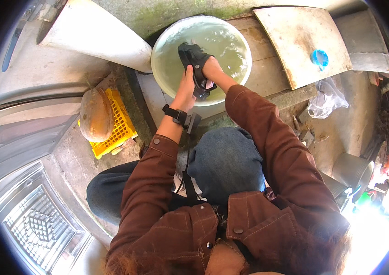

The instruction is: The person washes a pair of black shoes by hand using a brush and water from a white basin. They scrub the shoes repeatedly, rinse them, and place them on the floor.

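A wet black clog (197,68) with a round rivet on its side is held over a white basin (157,84) of cloudy greenish water. My left hand (186,86) grips the clog's near left side, thumb lying along it. From the right, my right hand (212,69) holds the clog at its opening, and most of its fingers are hidden by the shoe. A small pink patch (210,84) shows near the heel; I cannot tell what it is. Around my left wrist sits a black strap (175,114) with a small device.
A large white pipe (98,34) leans left of the basin. Nearby, a rounded brown object (96,115) rests on a yellow plastic crate (117,118). At right are a stained board (304,44) bearing a blue cup (319,58), a clear plastic bag (327,99) and a bucket (352,172).
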### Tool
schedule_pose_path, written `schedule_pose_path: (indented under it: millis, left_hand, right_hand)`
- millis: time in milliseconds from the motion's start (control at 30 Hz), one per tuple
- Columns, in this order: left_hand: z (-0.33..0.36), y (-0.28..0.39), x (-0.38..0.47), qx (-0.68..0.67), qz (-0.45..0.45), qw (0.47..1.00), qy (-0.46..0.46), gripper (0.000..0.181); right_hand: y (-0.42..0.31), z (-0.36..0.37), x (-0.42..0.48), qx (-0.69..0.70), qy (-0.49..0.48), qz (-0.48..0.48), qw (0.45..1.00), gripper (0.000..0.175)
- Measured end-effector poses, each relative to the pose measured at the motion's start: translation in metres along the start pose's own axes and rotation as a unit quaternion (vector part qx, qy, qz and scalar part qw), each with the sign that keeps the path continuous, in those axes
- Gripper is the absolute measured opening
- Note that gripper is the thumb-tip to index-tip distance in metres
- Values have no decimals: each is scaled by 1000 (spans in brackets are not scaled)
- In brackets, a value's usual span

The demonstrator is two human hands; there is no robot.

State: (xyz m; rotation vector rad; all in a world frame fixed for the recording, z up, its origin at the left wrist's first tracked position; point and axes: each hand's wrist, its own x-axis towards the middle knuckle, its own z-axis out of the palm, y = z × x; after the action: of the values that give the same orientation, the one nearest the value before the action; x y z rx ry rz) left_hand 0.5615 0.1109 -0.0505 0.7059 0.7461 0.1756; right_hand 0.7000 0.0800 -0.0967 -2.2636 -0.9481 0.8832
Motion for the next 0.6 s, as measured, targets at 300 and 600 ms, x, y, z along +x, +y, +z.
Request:
schedule_pose_path:
  millis: [300,600]
  left_hand:
    - [-20,16,12,-142,-6,989,51,52]
    - [-12,-2,23,121,55,987,87,63]
  right_hand:
    - [-3,-63,-153,122,-108,-108,981,46]
    - [-30,-52,-104,-23,-83,82,993,39]
